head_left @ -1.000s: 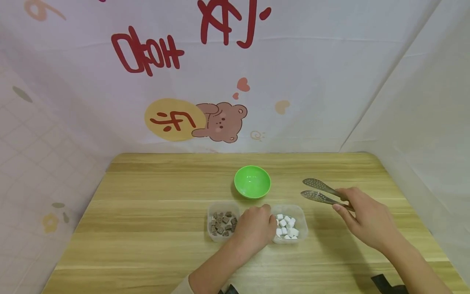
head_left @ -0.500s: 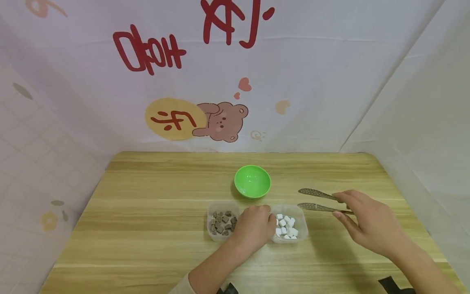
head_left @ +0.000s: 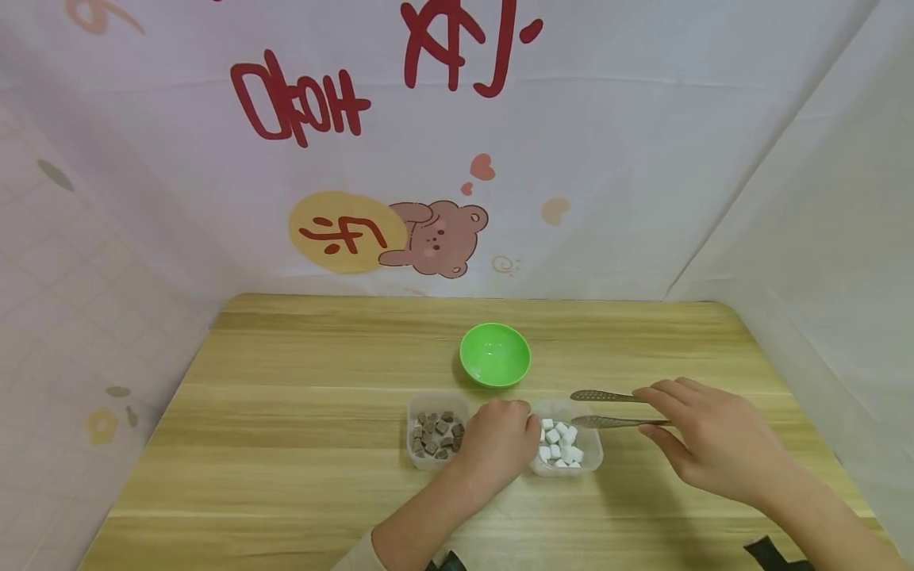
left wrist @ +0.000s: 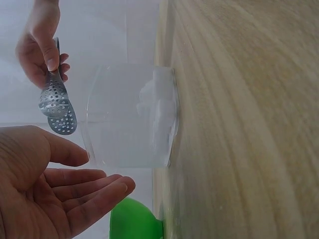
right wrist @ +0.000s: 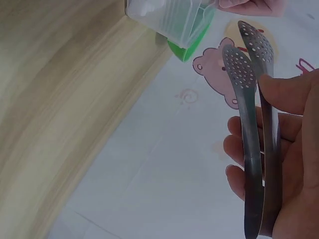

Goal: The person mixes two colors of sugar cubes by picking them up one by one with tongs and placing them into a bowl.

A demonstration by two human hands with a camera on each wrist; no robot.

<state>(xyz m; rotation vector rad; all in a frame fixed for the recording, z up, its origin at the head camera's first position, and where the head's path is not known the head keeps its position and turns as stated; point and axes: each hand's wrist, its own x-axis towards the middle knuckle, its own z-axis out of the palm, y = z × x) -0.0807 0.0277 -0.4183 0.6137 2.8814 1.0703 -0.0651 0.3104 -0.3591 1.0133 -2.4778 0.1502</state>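
- Holding metal tongs (head_left: 614,408), the right hand (head_left: 714,440) has its grip closed round their handles; the perforated tips hover over the tub of white cubes (head_left: 566,449).
- Left hand (head_left: 496,444) rests on the counter (head_left: 286,444) between that tub and the tub of brown cubes (head_left: 434,432), grip loose, fingers relaxed against the white tub's wall.
- Green bowl (head_left: 495,354) sits just behind both tubs.
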